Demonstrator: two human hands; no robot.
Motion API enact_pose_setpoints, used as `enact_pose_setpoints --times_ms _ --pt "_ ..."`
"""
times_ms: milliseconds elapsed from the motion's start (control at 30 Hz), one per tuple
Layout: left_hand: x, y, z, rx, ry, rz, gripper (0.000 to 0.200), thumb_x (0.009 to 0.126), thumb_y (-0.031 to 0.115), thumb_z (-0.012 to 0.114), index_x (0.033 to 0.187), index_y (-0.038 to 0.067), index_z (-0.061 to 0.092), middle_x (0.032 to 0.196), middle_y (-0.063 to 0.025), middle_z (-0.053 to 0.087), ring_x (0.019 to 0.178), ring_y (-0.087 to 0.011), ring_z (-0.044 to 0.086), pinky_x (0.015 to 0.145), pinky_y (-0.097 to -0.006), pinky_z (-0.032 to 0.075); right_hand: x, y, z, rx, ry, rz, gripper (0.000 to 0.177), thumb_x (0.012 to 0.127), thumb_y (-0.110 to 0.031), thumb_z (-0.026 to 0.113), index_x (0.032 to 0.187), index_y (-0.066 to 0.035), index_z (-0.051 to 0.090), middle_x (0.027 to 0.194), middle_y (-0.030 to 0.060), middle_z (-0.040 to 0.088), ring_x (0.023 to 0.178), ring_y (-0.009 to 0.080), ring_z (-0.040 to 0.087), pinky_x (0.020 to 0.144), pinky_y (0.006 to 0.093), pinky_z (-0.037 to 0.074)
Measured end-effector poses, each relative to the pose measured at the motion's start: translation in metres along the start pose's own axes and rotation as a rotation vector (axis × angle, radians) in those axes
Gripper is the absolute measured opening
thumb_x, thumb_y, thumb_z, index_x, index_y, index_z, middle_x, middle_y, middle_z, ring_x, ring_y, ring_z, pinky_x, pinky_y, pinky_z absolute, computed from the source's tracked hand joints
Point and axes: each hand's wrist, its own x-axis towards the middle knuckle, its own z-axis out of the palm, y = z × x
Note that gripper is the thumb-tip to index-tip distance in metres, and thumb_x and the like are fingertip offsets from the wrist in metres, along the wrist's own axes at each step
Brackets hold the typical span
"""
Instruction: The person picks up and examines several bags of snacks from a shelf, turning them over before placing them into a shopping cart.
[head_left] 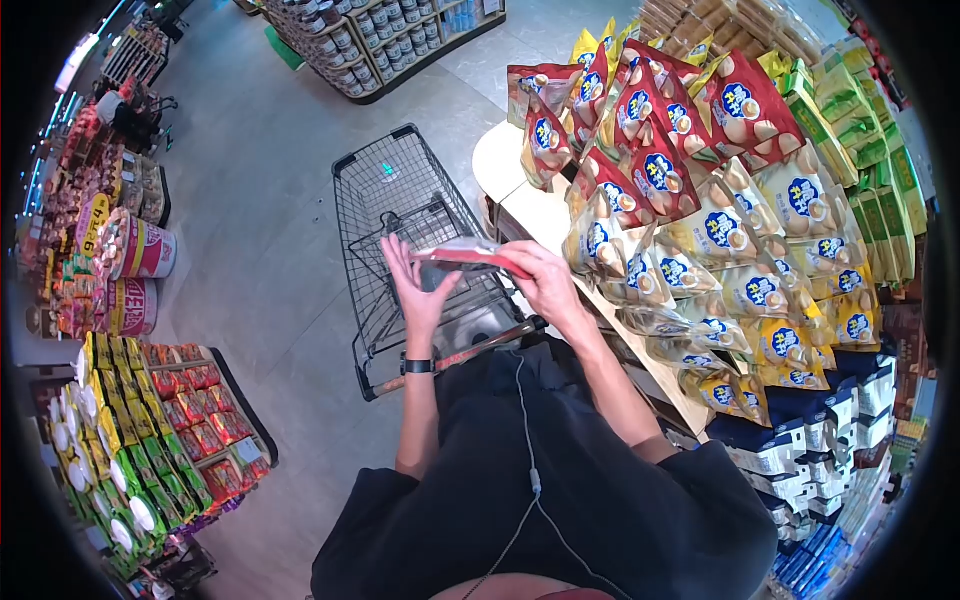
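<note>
1. One red-edged packet was above the wire shopping cart, one end clamped in your right hand.
2. Your left hand was open, fingers spread, at the packet's other end; contact could not be told.
3. Red, cream and yellow bags stood on the display to your right.

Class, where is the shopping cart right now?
In the head view, the shopping cart stands straight ahead, partly hidden by the left hand, left of the table of bagged snacks.
</note>
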Motion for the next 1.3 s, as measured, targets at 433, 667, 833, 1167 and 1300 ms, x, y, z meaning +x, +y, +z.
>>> enact_pose_setpoints --times_ms 433,667,833,1167,1300 --pt "-0.023 -0.034 -0.05 -0.021 0.173 -0.252 0.019 0.087 0.003 0.072 0.104 -0.006 0.072 0.097 -0.0073 0.073 0.086 -0.012 0.066 0.08 -0.0272 0.053 -0.014 0.014 0.061 0.056 -0.07 0.144 0.055 0.092 -0.024 0.069 0.138 0.0 0.05 0.129 0.0225 0.06 0.119 0.0381 0.058 0.102 0.0422 0.047" --pt "-0.025 -0.061 -0.066 -0.239 0.396 -0.323 0.024 0.091 0.009 0.072 0.11 -0.005 0.067 0.103 -0.0083 0.071 0.087 -0.0128 0.066 0.079 -0.0276 0.053 -0.046 0.039 0.044 0.026 -0.175 0.324 0.045 0.091 -0.022 0.068 0.13 -0.002 0.057 0.128 0.0209 0.061 0.12 0.0388 0.058 0.102 0.0424 0.047" --pt "-0.016 -0.086 -0.087 -0.402 0.415 -0.338 0.027 0.091 0.009 0.073 0.112 -0.004 0.064 0.103 -0.0094 0.07 0.086 -0.0143 0.066 0.079 -0.0297 0.054 -0.073 0.052 0.035 0.051 -0.164 0.441 0.032 0.09 -0.021 0.066 0.115 0.0 0.068 0.115 0.02 0.068 0.111 0.038 0.063 0.099 0.0413 0.048" --pt "0.001 -0.079 -0.074 -0.222 0.345 -0.169 0.023 0.089 0.006 0.072 0.109 -0.005 0.068 0.123 -0.0159 0.067 0.107 -0.0183 0.064 0.094 -0.0317 0.05 -0.088 0.051 0.036 0.079 -0.209 0.586 0.032 0.093 -0.021 0.066 0.117 0.0 0.068 0.105 0.0171 0.073 0.096 0.0268 0.07 0.086 0.0361 0.053" --pt "-0.005 -0.112 -0.076 -0.055 0.173 -0.151 0.021 0.088 0.002 0.072 0.108 -0.002 0.073 0.145 -0.0197 0.052 0.128 -0.0216 0.054 0.103 -0.033 0.044 -0.097 0.055 0.04 0.105 -0.227 0.604 0.033 0.094 -0.022 0.065 0.118 0.002 0.066 0.098 0.015 0.074 0.085 0.019 0.069 0.079 0.0329 0.054"
